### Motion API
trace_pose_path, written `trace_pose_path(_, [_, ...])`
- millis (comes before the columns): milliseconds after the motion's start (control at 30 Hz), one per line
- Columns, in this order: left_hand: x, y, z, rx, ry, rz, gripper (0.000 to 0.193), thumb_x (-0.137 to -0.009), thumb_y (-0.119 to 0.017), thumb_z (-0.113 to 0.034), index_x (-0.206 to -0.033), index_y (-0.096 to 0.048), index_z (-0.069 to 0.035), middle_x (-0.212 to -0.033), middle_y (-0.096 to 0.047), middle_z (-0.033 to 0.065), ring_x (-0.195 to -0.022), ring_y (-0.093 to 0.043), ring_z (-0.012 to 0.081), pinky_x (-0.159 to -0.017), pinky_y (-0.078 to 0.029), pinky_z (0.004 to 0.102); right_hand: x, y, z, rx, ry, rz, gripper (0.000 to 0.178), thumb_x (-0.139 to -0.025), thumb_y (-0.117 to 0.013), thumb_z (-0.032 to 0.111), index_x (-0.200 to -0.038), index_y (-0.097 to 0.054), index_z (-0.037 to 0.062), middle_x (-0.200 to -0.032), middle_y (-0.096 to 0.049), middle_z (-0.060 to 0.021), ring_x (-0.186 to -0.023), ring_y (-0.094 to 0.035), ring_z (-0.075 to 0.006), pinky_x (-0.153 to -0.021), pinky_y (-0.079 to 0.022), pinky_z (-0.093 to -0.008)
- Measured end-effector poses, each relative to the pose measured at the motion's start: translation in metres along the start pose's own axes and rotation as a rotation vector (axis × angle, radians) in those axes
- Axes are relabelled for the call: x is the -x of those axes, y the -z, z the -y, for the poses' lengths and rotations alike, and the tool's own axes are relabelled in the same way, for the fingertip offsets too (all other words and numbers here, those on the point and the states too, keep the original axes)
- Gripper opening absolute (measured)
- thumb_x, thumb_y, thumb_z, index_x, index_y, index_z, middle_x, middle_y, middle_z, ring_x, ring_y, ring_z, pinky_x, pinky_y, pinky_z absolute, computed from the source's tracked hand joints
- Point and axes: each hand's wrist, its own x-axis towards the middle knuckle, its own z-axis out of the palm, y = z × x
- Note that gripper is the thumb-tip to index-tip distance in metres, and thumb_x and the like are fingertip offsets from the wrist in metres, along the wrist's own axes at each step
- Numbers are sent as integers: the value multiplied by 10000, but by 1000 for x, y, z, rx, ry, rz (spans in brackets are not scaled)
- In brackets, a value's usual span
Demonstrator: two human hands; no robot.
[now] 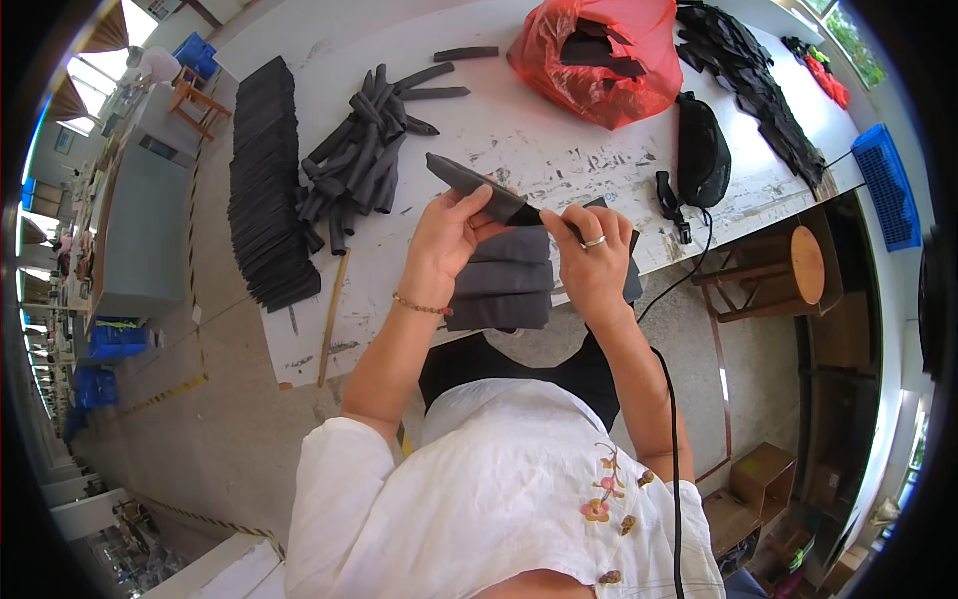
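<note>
Above the table's near edge, my left hand [441, 238] is closed around a dark grey fabric tube [461, 180], its thumb on top. My right hand [591, 256], wearing a ring, pinches a black strip [529, 215] that meets the tube's right-hand end. How far the strip goes inside cannot be seen. Just below both hands, a stack of grey fabric pieces [501, 285] lies at the table edge. Left of them is a loose heap of similar grey tubes [367, 165]. Another dark flat piece shows partly behind my right hand.
A long row of grey pieces [264, 185] lines the table's left side. Farther back are a red plastic bag [639, 95] and a pile of black strips [743, 75]. A black pouch [705, 155] trails a cable. A wooden stool [806, 265] and blue basket [886, 188] stand right.
</note>
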Motion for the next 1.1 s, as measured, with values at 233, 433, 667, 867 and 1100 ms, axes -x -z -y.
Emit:
trace_pose_path(233, [18, -31, 18, -59, -239, -143, 371, -863, -625, 35, -1202, -476, 55, -1048, -651, 190, -947, -667, 255, -797, -595, 364, 9, -11, 11, 56, -61, -10, 367, -733, -666, 79, -1099, -671, 110, -999, -544, -8, -899, -555, -208, -824, -404, -384])
trace_pose_path(433, [24, -42, 27, 7, -336, -96, 361, -891, -627, -31, -1220, -484, 16, -1068, -656, 184, -980, -654, 247, -879, -545, 364, 13, -23, 38, -119, -201, -14, 406, -768, -709, 95, -1165, -631, 71, -1044, -538, -76, -928, -544, -267, -800, -401, -410])
trace_pose_path(667, [15, -29, 26, 106, -376, 89, 234, -984, -541, -242, -1000, -567, -10, -927, -689, 190, -1077, -625, 322, -970, -463, 410, 24, -14, 43, -294, -371, 144, 365, -725, -725, 7, -1058, -581, 50, -1097, -525, -143, -946, -530, -339, -813, -432, -443])
trace_pose_path(867, [21, -38, 52, 168, -303, 44, 251, -988, -531, -257, -1015, -568, -10, -1001, -685, 190, -1092, -621, 301, -976, -467, 402, 20, -22, 39, -329, -172, 73, 300, -728, -730, 2, -989, -589, 50, -1045, -557, -146, -910, -559, -353, -757, -473, -431])
trace_pose_path(1100, [22, -24, 38, 161, -328, 25, 246, -1002, -495, -269, -989, -575, -36, -1084, -664, 223, -1131, -600, 333, -988, -457, 430, 18, 5, 36, -413, -331, 266, 265, -737, -722, 1, -969, -606, 51, -1032, -568, -151, -878, -587, -350, -733, -491, -426])
